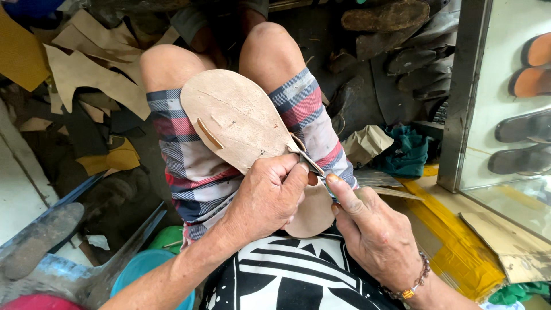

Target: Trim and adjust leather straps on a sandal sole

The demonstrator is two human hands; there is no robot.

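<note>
Soft, even daylight; faint shadows under the knees, sharp centre, wide-angle bending at edges, pale glare at right

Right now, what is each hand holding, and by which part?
Left hand grips the tan leather sandal sole at its side edge; right hand pinches a thin strap there.

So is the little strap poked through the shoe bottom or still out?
Poked through: the thin tan strap passes into the pale leather sandal sole at its edge, pinched by the left hand and right hand.
</note>
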